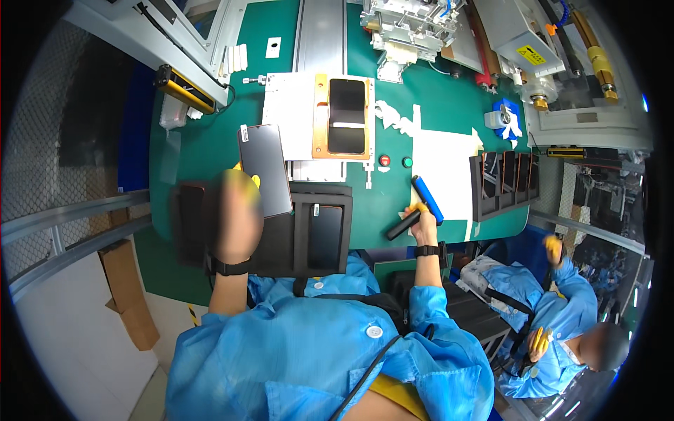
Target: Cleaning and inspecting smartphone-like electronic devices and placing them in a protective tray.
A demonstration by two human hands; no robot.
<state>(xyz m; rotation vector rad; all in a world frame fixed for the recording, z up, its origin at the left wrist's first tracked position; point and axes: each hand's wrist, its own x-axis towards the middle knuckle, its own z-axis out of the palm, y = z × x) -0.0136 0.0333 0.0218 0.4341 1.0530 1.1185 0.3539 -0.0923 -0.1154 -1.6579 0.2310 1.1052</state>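
A dark smartphone (270,172) with a small white label at its top is gripped, tilted, in my left hand (241,217), which is blurred by motion; yellow finger cots cover its fingertips. Below it lies a black foam tray (300,245), with another phone (326,235) in its right slot. My right hand (423,228) is closed round a hand roller (428,200) with a blue cylinder and black handle, low over the green table. Ahead, an orange fixture (321,119) on a white plate holds a dark phone (347,105).
A black tray (479,203) with several phones stands at the right, beside a white sheet (442,168). Red (385,161) and green (407,162) buttons sit near the fixture. Machinery (407,31) rises at the back. A co-worker (562,316) sits at the lower right.
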